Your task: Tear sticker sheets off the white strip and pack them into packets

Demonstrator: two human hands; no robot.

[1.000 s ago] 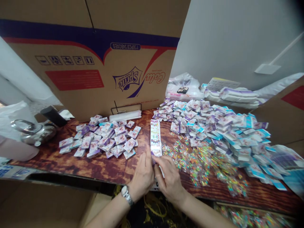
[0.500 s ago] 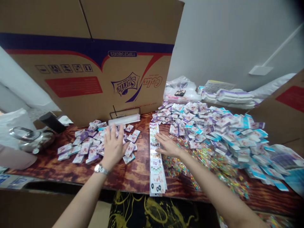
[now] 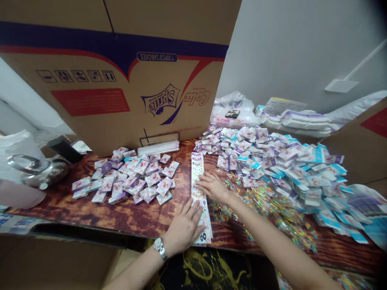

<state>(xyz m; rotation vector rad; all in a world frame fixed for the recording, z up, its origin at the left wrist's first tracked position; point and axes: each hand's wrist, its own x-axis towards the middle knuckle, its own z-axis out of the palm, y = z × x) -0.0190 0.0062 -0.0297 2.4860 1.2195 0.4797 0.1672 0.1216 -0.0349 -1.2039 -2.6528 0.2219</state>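
Observation:
A long stack of printed sticker strips (image 3: 197, 164) lies lengthwise on the brown table (image 3: 173, 207), its near end at the front edge. My left hand (image 3: 185, 225), with a watch on the wrist, lies flat over the near part of the strips, fingers stretched. Higher up, my right hand (image 3: 213, 187) rests on the strips' middle with its fingers extended. To the left sits a loose pile of small printed boxes (image 3: 137, 177). Right of the strips are small clear bags of colourful pieces (image 3: 266, 203). A larger heap of similar boxes (image 3: 272, 157) spreads behind them.
A big cardboard carton (image 3: 127, 100) stands at the back, a clear plastic roll (image 3: 159, 148) at its foot. On the left are a metal kettle (image 3: 45, 173) and a black object (image 3: 64, 149). Another carton (image 3: 359, 149) and plastic-wrapped packs (image 3: 305, 121) stand right.
My left hand has come from above the left box pile, right and nearer, onto the lower strips. My right hand stays on the strips, slightly lower. The view has shifted a little.

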